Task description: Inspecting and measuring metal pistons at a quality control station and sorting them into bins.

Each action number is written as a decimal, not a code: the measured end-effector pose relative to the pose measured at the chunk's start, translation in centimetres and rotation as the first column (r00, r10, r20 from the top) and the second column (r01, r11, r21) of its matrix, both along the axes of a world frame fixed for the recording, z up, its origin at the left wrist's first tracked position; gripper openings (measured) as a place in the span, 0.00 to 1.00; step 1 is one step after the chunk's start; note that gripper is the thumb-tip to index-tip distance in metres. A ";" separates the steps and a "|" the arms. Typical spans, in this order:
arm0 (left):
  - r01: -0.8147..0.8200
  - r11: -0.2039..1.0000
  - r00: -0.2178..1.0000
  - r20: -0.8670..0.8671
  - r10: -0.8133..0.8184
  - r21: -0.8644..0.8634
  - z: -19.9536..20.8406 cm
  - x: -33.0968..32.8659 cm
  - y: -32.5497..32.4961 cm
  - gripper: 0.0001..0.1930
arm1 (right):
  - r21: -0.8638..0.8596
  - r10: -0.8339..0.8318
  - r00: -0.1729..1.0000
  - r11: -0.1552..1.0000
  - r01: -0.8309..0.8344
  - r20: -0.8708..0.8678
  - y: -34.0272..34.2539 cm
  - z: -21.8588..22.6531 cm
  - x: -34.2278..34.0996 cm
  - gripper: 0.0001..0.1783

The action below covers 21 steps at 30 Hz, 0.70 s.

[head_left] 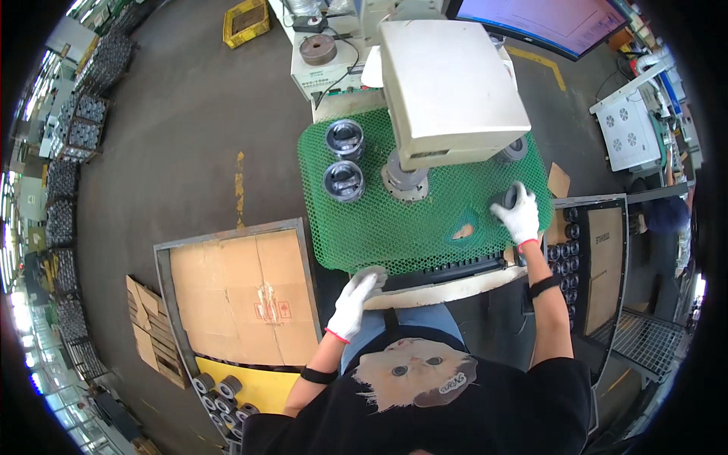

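Note:
My right hand (520,215), in a white glove, is closed around a dark grey piston (503,199) at the right side of the green mesh mat (455,197). My left hand (355,305), also gloved, is at the mat's front edge, fingers stretched out and nothing visible in them. Two shiny pistons (345,139) (343,181) stand on the left part of the mat. Another piston (516,149) is at the back right, partly hidden by the white machine head (455,83). Beneath that head is a round metal fixture (406,182), its top hidden.
A cardboard-covered frame (243,296) stands at left, with several pistons (226,394) on a yellow sheet below it. On the right, a rack (599,250) holds several pistons beside cardboard. Behind the mat are a control box (326,80) and a monitor (546,19).

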<state>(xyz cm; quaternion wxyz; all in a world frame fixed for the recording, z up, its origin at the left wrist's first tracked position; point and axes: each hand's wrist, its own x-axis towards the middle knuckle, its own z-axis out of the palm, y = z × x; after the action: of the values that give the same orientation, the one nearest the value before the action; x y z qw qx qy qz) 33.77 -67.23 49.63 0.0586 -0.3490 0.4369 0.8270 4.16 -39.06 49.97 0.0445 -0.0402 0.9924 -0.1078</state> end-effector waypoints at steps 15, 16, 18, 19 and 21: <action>-0.189 0.739 0.959 -0.282 -0.002 -0.646 11.8 7.1 -0.3 0.26 | -0.956 0.917 0.295 0.219 0.192 0.270 -19.1 12.6 19.1 0.50; -0.200 0.670 0.943 -0.326 -0.066 -0.715 12.1 7.3 -0.6 0.25 | -0.930 0.929 0.247 0.194 0.311 0.277 -19.2 12.8 18.9 0.50; -0.234 0.818 0.943 -0.328 0.059 -0.525 12.7 7.1 -0.3 0.22 | -0.897 0.932 0.230 0.170 0.407 0.281 -18.6 11.8 18.3 0.50; -0.254 0.627 0.939 -0.344 -0.024 -0.737 12.4 6.7 -0.5 0.18 | -0.796 0.880 0.171 0.299 0.527 0.443 -18.2 11.4 17.6 0.49; -0.300 0.157 0.908 -0.332 -0.255 -0.941 12.1 5.0 -1.1 0.15 | -0.481 0.834 -0.077 0.388 0.786 0.547 -17.4 9.8 16.7 0.45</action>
<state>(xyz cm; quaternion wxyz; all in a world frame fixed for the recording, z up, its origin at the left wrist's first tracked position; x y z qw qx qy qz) 38.75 -68.31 61.70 -0.2898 -0.1228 0.8628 0.3956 20.85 -56.47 59.80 0.7263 0.0088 0.2990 -0.6189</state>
